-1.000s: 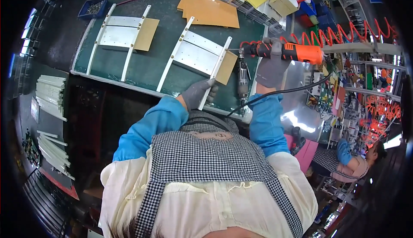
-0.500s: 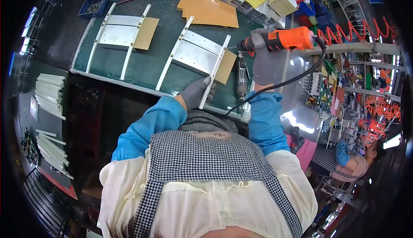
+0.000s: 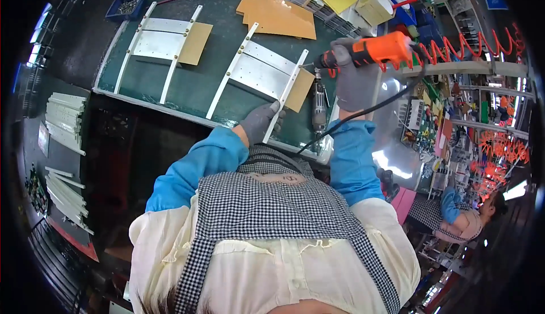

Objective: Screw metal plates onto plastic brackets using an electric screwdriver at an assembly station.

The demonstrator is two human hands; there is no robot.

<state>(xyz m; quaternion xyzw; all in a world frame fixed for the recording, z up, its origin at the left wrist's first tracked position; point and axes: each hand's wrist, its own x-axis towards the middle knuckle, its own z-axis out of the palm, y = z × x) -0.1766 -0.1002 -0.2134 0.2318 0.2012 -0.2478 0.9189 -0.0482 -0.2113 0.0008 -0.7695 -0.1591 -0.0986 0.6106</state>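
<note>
My right hand (image 3: 347, 78), in a grey glove, is wrapped round an orange and black corded power screwdriver (image 3: 377, 51). The driver lies nearly level, its thin bit meeting the right rail of a white slatted frame (image 3: 258, 72) near that rail's upper end. My left hand (image 3: 261, 122), also gloved, grips the lower part of the same rail. Two white panels join the frame's two curved rails, and brass-coloured fastener heads dot them. A tan board (image 3: 299, 91) shows from under its right side. Farther left lies a similar frame (image 3: 162, 44), with another tan board (image 3: 196, 44).
A second, slimmer driver (image 3: 319, 107) stands beside the right forearm on the green table (image 3: 193, 101). Orange sheets (image 3: 278, 16) and parts bins (image 3: 126, 6) lie at the back. White rails (image 3: 65, 124) are stacked at the left. A co-worker (image 3: 454, 217) sits at the right.
The driver's body has tilted slightly, its rear end a little higher, while its bit stays at the right rail. The left hand keeps its grip; the whole view has shifted slightly.
</note>
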